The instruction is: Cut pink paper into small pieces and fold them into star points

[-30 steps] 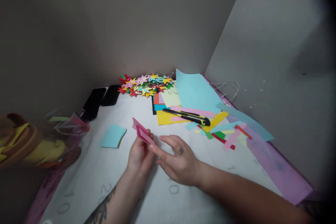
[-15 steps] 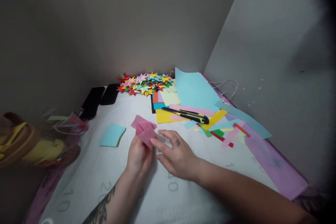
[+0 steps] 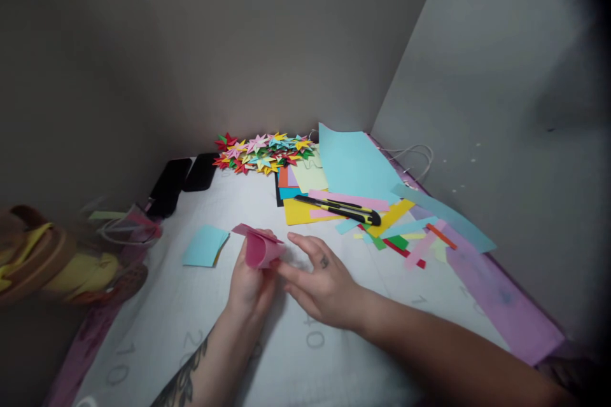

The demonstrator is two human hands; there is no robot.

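Note:
A piece of pink folded paper [image 3: 260,249] is held above the table in my left hand [image 3: 248,286], whose fingers close around it from below and behind. The paper curves into a rolled shape with a flap sticking out to the left. My right hand [image 3: 322,276] is just to the right, its fingers apart and one fingertip at the paper's lower right edge. Left of my hands lies a small stack of light blue paper squares [image 3: 205,246], with a yellow edge showing beneath.
Behind lie folded paper stars [image 3: 262,151] and two black phones [image 3: 199,172]. A yellow-black utility knife [image 3: 341,208] rests on coloured paper, near cut strips [image 3: 398,219] and a large light blue sheet [image 3: 356,162]. Purple paper [image 3: 506,311] borders the right edge; grey walls stand behind.
The pink paper has tipped and turned in my left hand, its open folds now showing as a curved roll. My right hand has barely moved.

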